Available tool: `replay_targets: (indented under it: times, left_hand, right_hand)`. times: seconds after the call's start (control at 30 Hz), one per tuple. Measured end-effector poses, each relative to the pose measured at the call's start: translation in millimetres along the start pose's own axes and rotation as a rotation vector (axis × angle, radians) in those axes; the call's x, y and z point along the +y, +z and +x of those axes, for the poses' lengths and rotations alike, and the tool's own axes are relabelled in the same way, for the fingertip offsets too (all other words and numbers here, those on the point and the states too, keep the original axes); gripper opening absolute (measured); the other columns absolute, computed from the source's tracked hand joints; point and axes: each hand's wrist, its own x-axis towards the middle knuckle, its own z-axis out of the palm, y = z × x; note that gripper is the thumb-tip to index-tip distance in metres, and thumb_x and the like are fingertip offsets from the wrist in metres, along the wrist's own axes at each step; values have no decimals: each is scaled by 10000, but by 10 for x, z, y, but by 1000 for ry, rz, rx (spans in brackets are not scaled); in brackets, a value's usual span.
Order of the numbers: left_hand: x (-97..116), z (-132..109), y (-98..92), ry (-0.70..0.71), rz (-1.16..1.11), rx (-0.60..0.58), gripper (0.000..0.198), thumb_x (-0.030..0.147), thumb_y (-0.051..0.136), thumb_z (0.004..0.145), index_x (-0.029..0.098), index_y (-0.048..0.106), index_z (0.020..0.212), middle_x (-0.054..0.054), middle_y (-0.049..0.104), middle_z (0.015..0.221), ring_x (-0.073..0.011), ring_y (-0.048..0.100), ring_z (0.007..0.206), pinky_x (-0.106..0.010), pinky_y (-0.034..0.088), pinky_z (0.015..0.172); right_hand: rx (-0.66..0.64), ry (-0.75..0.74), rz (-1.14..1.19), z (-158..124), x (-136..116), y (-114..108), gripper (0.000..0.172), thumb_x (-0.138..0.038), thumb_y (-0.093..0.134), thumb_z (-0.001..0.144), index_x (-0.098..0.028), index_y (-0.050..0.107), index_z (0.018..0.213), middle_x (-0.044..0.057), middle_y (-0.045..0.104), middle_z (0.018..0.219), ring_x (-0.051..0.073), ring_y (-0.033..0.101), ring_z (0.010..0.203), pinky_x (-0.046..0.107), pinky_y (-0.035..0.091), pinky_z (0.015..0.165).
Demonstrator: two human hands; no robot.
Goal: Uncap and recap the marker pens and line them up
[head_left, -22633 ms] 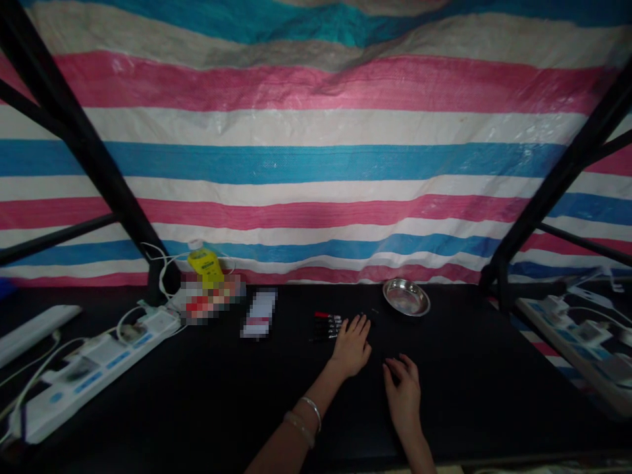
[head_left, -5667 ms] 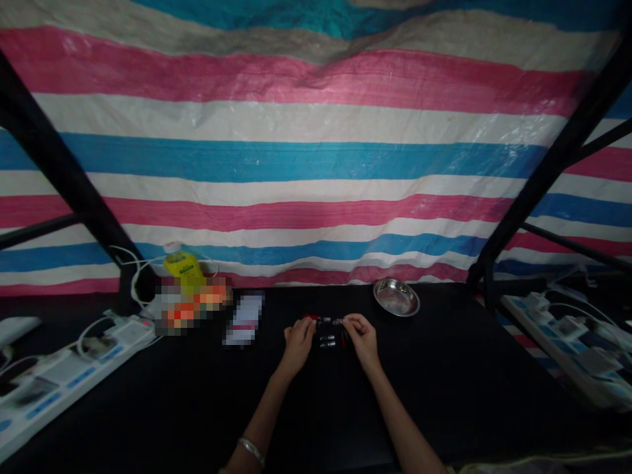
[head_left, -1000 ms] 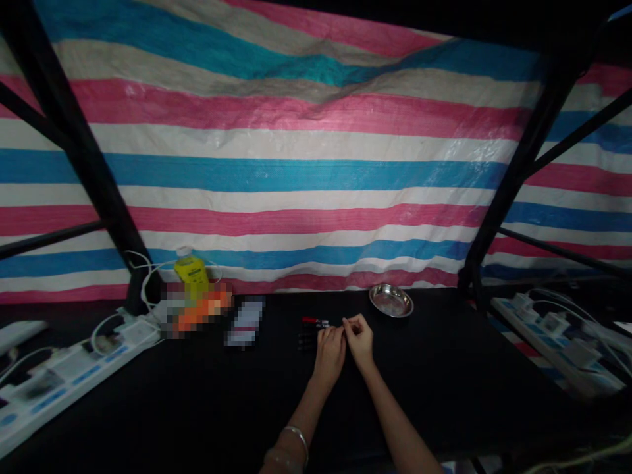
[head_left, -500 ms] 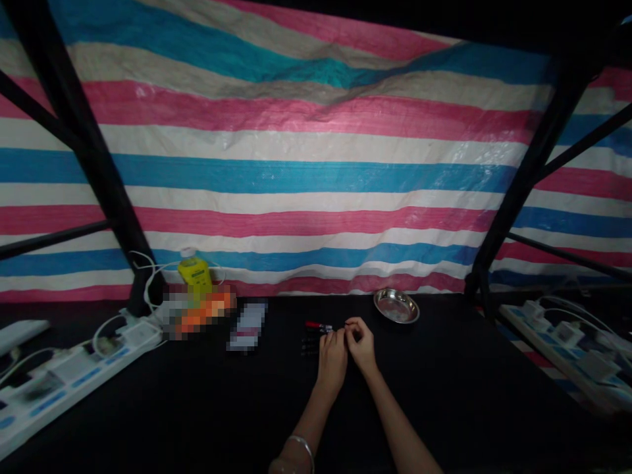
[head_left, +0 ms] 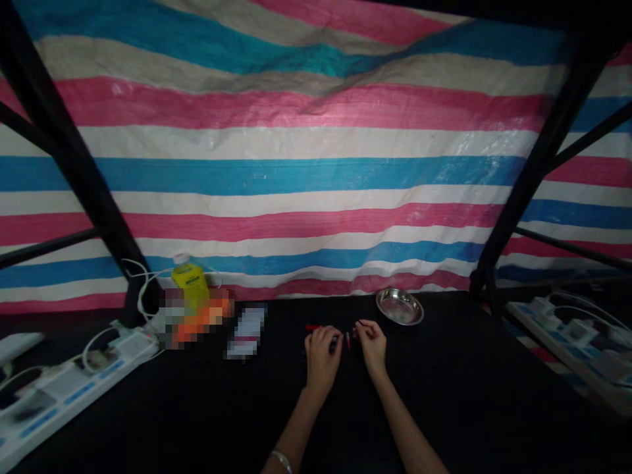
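My left hand [head_left: 322, 355] rests on the black table with its fingers curled around a small dark thing that I cannot make out. To its right, my right hand [head_left: 372, 345] is closed in a pinch, and whatever its fingertips hold is too small to name. Between the hands, apart from both, is a slim red-and-dark piece [head_left: 348, 340]. Behind my left hand a red stick-like thing [head_left: 313, 327] shows only in part; the hand hides the rest. A shiny round metal dish [head_left: 399, 307] lies beyond my right hand.
At left are a pale blurred phone-like slab [head_left: 247, 331], a blurred orange item [head_left: 205, 320] and a yellow bottle [head_left: 191, 283]. Power strips with plugs and cables [head_left: 74, 385] flank both sides. Black frame posts and a striped sheet [head_left: 316, 174] stand behind.
My hands have moved apart, the left one leftward over part of the red thing and the right one slightly rightward. A slim red-and-dark piece now shows between them. The view has shifted slightly.
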Motion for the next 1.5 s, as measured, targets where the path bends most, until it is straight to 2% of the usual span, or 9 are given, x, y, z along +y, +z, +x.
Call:
replay_targets:
  times: [0.07, 0.17, 0.27, 0.37, 0.67, 0.77, 1.0, 1.2, 1.5]
  left_hand:
    - [-157, 207, -159, -60, 15, -55, 124, 268, 537, 828, 247, 657, 847, -20, 644, 939, -205, 542, 946, -359, 351, 824]
    - [-410, 506, -329, -70, 33, -314, 97, 327, 611, 765, 283, 687, 805, -7, 639, 927, -221, 530, 960, -362, 337, 820]
    - [-615, 633, -344, -103, 69, -461, 116, 374, 646, 719, 287, 705, 770, -16, 629, 905, -231, 525, 957, -364, 330, 825]
    - [-775, 602, -255, -129, 44, -490, 177, 415, 671, 678, 292, 714, 798, -23, 622, 866, -215, 539, 902, -333, 356, 792]
    - [-974, 457, -140, -71, -49, -380, 172, 407, 680, 673, 303, 729, 801, -22, 593, 774, -203, 547, 813, -332, 411, 746]
    - [-907, 446, -149, -57, -94, -316, 158, 393, 670, 699, 287, 733, 797, -31, 594, 769, -198, 550, 805, -331, 436, 742]
    - [-589, 390, -116, 65, -243, -42, 194, 350, 576, 818, 241, 696, 923, -41, 678, 899, -190, 589, 873, -347, 445, 792]
    - [-410, 330, -137, 208, -112, -60, 174, 307, 556, 843, 243, 679, 948, -37, 695, 912, -185, 598, 866, -331, 427, 755]
    - [-400, 314, -91, 214, -157, -30, 177, 323, 570, 832, 233, 670, 948, -38, 695, 904, -186, 604, 849, -335, 443, 763]
  right_hand:
    - [15, -1, 0, 8, 29, 3, 373, -451, 722, 593, -160, 571, 771, 4, 626, 548, 140, 578, 503, 252, 443, 522]
    - [25, -8, -14, 28, 68, 29, 361, -451, 706, 617, -163, 566, 783, 1, 625, 561, 132, 569, 498, 241, 432, 502]
    - [47, -23, -35, 70, 100, 91, 355, -467, 684, 631, -169, 563, 780, -6, 615, 556, 133, 568, 497, 236, 425, 491]
    - [74, -39, -56, 127, 129, 184, 356, -471, 680, 625, -167, 562, 767, -14, 597, 529, 134, 566, 486, 234, 424, 486]
    - [35, -59, -128, 148, 134, 294, 314, -427, 670, 663, -153, 575, 783, 19, 640, 588, 149, 597, 540, 244, 438, 530]
    - [43, -63, -113, 124, 95, 290, 316, -422, 672, 672, -150, 569, 797, 20, 641, 592, 160, 612, 569, 261, 451, 567]
    - [242, -203, 16, 45, -60, 327, 320, -398, 670, 697, -145, 555, 856, 10, 635, 620, 170, 639, 656, 300, 474, 684]
    - [270, -197, 56, -19, -101, 372, 352, -420, 680, 682, -145, 553, 862, 24, 650, 637, 175, 646, 650, 314, 492, 681]
    - [296, -171, 67, -30, -142, 382, 377, -466, 669, 688, -155, 545, 862, 12, 640, 625, 184, 658, 671, 325, 511, 687]
